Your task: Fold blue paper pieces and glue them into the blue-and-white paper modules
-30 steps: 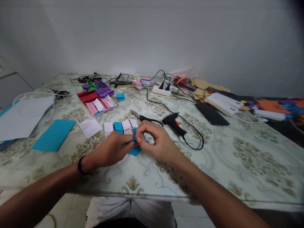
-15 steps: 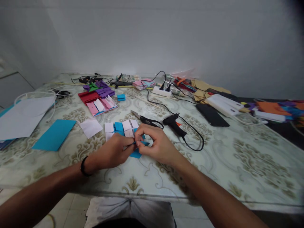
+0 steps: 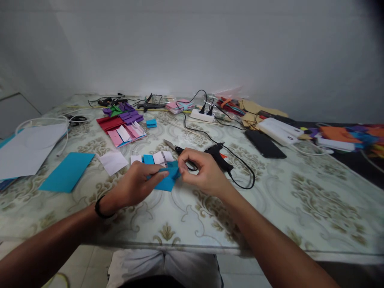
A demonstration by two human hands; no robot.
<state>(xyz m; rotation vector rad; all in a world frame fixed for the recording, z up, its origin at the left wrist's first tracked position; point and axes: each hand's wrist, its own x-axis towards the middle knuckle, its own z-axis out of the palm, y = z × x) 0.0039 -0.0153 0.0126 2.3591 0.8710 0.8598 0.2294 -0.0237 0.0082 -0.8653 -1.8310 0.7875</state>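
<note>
A blue piece of paper (image 3: pixel 165 181) with a folded upper edge is between my hands, above the table. My left hand (image 3: pixel 139 182) pinches its left part, thumb on the near side. At its right end, the fingers of my right hand (image 3: pixel 199 171) are closed in a pinch on the paper's corner. Just behind lie small white and blue folded papers (image 3: pixel 153 158), partly hidden by my hands and the blue sheet. Scissors (image 3: pixel 174 147) lie past my right hand, their handles partly covered by it.
A black glue gun (image 3: pixel 220 157) with a cable lies right of my right hand, near a dark phone (image 3: pixel 264 144). At left are a blue sheet (image 3: pixel 67 171), a white square (image 3: pixel 113 162) and white paper (image 3: pixel 33 148). A power strip (image 3: pixel 201 116) stands behind.
My hands have moved apart a little, and more of the blue paper shows between them. The left hand shifted left, the right hand slightly right and up.
</note>
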